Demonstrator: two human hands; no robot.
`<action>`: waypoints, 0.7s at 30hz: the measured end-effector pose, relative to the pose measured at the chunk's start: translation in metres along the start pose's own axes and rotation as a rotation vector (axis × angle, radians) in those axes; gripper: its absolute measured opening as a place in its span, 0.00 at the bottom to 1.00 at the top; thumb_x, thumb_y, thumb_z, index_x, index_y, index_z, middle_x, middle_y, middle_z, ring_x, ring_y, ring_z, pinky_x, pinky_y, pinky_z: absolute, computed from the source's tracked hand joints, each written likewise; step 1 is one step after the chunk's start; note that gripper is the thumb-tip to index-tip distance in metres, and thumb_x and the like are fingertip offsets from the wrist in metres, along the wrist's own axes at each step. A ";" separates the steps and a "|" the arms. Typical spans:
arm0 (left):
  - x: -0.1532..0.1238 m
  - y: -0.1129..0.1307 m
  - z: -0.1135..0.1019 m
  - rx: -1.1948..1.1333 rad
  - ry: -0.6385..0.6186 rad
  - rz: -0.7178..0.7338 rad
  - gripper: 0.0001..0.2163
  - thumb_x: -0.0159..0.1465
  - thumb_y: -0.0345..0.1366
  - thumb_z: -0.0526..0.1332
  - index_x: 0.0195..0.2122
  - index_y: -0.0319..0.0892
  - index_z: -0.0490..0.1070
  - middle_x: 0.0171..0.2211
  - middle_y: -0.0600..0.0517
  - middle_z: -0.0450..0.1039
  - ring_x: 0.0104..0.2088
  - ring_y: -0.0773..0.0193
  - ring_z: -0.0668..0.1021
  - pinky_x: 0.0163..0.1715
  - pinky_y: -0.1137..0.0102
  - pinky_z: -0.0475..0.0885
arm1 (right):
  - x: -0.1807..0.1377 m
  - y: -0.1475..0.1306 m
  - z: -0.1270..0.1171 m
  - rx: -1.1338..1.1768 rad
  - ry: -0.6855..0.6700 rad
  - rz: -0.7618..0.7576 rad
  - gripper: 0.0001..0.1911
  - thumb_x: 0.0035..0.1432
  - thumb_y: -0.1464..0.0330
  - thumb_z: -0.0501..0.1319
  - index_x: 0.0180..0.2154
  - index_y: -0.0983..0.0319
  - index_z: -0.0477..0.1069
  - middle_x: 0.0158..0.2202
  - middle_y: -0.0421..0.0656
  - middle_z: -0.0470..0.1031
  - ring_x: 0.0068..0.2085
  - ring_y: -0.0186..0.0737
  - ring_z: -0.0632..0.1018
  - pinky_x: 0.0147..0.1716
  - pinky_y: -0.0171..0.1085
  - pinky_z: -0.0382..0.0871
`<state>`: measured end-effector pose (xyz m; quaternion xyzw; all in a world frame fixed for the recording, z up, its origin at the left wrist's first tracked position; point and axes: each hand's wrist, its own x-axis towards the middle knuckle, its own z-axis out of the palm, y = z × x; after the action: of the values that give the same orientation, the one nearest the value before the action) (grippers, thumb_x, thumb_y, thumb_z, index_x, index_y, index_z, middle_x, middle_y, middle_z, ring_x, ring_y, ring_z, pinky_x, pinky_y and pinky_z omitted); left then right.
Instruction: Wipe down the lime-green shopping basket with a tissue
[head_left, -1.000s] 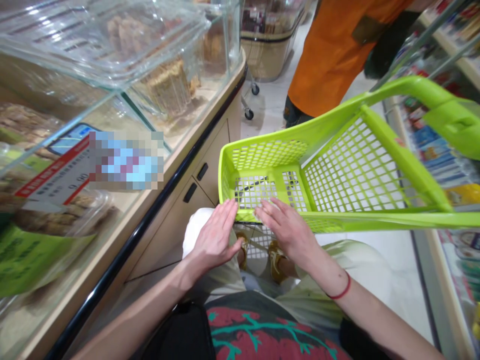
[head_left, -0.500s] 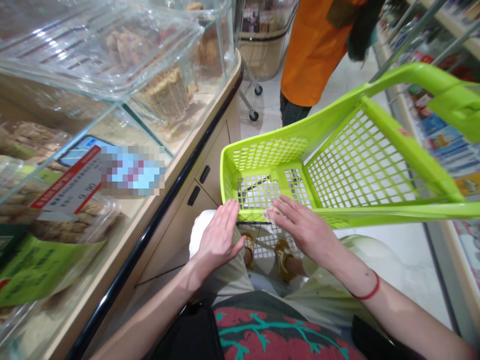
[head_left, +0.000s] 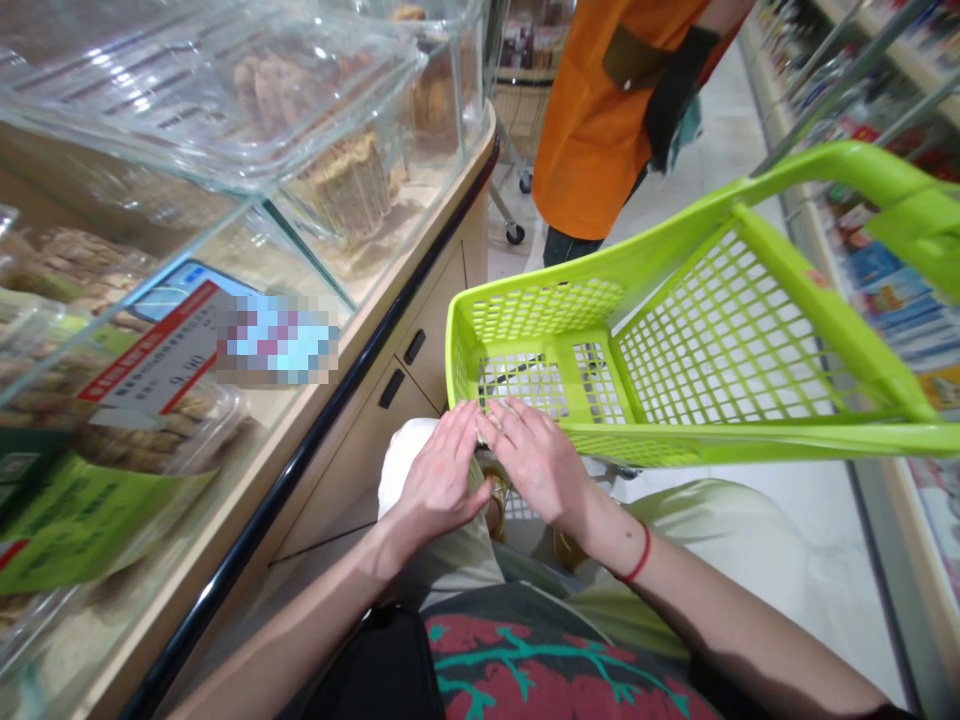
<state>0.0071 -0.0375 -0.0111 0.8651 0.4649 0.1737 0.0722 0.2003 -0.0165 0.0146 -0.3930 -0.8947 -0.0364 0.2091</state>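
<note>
A lime-green plastic shopping basket (head_left: 750, 330) stands in front of me with nothing visible inside. My left hand (head_left: 439, 475) is held flat with fingers stretched out, fingertips at the basket's near left corner. My right hand (head_left: 536, 460) lies beside it, fingers extended and almost touching the left hand's fingertips, just below the basket's near rim. Neither hand grips anything that I can see. A red cord circles my right wrist.
A glass display counter (head_left: 225, 200) with packed baked goods and a red-and-white price tag (head_left: 161, 355) runs along the left. A person in an orange top (head_left: 607, 110) stands ahead by a wheeled trolley (head_left: 517, 180). Shelves of goods (head_left: 885, 270) line the right.
My right hand has slid left until its fingers meet the left hand. The small pale thing under its fingers half a second ago no longer shows. The person in orange has shifted slightly.
</note>
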 end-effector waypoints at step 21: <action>0.001 0.007 -0.002 0.074 -0.020 -0.028 0.42 0.62 0.45 0.63 0.71 0.36 0.42 0.69 0.32 0.53 0.71 0.41 0.57 0.66 0.47 0.63 | -0.028 0.001 -0.015 -0.096 0.080 0.187 0.23 0.64 0.79 0.53 0.59 0.67 0.69 0.58 0.58 0.72 0.60 0.57 0.69 0.57 0.56 0.70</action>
<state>0.0128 -0.0405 -0.0066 0.8622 0.4825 0.1468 0.0473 0.2234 -0.0387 0.0171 -0.4825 -0.8423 -0.0752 0.2284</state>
